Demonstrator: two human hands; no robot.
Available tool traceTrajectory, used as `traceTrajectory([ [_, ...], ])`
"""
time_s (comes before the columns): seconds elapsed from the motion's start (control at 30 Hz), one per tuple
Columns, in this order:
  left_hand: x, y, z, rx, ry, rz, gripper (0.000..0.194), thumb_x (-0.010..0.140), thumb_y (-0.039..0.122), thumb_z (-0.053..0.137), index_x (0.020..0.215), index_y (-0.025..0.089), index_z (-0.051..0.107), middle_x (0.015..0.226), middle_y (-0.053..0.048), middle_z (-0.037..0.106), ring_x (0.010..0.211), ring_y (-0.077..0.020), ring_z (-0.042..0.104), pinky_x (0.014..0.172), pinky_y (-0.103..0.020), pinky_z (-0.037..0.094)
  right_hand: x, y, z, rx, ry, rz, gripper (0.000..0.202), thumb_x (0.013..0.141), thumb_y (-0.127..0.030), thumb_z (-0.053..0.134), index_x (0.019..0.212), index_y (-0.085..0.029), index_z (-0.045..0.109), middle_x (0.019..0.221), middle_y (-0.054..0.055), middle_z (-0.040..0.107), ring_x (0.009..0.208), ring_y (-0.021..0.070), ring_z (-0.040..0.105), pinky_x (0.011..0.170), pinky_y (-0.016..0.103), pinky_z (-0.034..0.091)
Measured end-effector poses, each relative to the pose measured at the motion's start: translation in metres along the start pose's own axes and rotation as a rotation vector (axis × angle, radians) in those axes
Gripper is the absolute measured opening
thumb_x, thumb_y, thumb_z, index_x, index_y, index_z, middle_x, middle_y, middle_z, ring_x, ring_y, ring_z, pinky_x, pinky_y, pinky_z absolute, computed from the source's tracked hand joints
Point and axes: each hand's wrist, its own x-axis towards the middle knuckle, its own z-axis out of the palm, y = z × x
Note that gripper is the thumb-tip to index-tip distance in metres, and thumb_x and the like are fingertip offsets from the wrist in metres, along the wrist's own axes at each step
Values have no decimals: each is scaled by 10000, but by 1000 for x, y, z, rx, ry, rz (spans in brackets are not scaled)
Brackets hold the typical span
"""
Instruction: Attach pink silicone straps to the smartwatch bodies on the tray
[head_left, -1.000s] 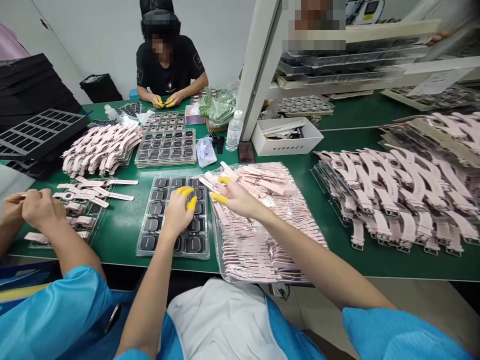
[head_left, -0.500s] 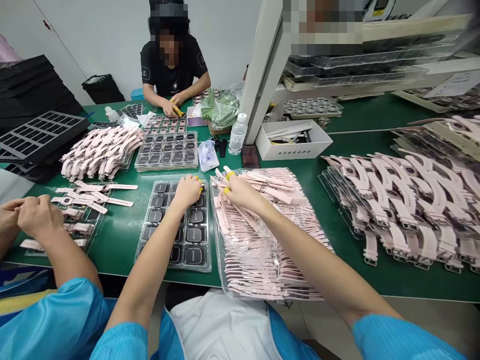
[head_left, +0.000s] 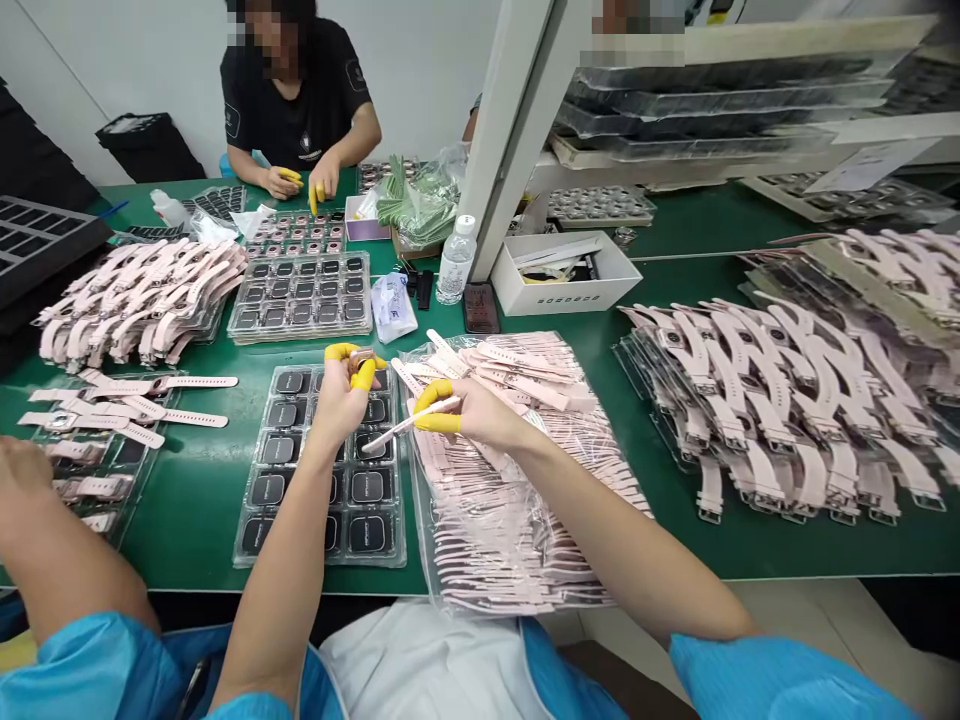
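Yellow finger covers are on both my hands. My left hand (head_left: 346,392) is closed, pinching a small rose-gold watch case (head_left: 363,355) above the upper part of a clear tray (head_left: 247,556) that holds black square watch pieces. My right hand (head_left: 472,412) grips a pale pink watch strap (head_left: 411,425), which points left and down over the tray's right side. Beneath my right forearm lies a plastic bag of pink straps (head_left: 517,540), densely packed in rows, with several loose straps (head_left: 525,385) on top. My fingers hide part of the watch case.
At left, a co-worker's arm (head_left: 67,540) rests by a tray of strapped watches (head_left: 105,450). Across the table (head_left: 202,490) another person (head_left: 300,110) works. Stacks of strapped watches (head_left: 780,400) stand right. A bottle (head_left: 456,260) and white box (head_left: 566,285) sit beyond the bag.
My left hand has lifted from the tray with a watch case. My right hand has drawn back from the strap pile, holding a strap. The view has shifted slightly.
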Motion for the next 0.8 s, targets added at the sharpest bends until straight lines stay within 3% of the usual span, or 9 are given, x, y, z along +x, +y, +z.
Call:
traceTrajectory([
  [0.13, -6, 2, 10, 3, -145, -32, 263, 940, 345, 645, 1145, 209, 553, 1106, -87, 720, 811, -155, 692, 604, -249, 543, 2, -1, 5, 339, 28, -99, 436, 660, -559, 919, 683, -180, 704, 769, 21, 625, 637, 140, 555, 542, 277, 459],
  [0.23, -10, 3, 16, -21, -228, -44, 322, 937, 350, 645, 1221, 202, 618, 1148, -100, 728, 869, -180, 708, 671, -292, 585, 5, 5, 16, 527, 11, -134, 510, 633, -637, 916, 694, -188, 684, 838, 35, 638, 767, 175, 612, 669, 313, 537],
  [0.43, -7, -8, 15, -34, -154, -45, 425, 917, 361, 671, 1309, 204, 623, 1206, -110, 736, 919, -197, 729, 727, -314, 611, 8, 20, 19, 461, 47, 5, 489, 740, -609, 863, 795, -196, 606, 673, 1, 654, 561, 153, 609, 548, 291, 530],
  [0.53, -5, -10, 10, -28, -127, -61, 417, 902, 349, 682, 1284, 185, 647, 1213, -121, 744, 957, -211, 735, 755, -320, 618, 8, 19, 17, 415, 66, -9, 431, 738, -525, 893, 818, -188, 635, 783, 24, 706, 674, 170, 678, 649, 311, 580],
  [0.67, -8, -6, 11, -4, -171, -40, 383, 915, 314, 665, 1271, 170, 673, 1193, -116, 758, 1024, -213, 730, 883, -339, 606, 8, 15, 19, 546, 88, -79, 434, 724, -531, 905, 881, -189, 688, 951, 66, 748, 883, 204, 705, 803, 340, 583],
  [0.8, -11, -5, 17, 27, -214, -38, 381, 934, 288, 625, 1293, 170, 671, 1196, -114, 758, 940, -192, 727, 784, -297, 599, 8, 17, 25, 629, 96, -55, 446, 781, -567, 858, 880, -226, 588, 698, -24, 657, 665, 155, 636, 652, 300, 556],
])
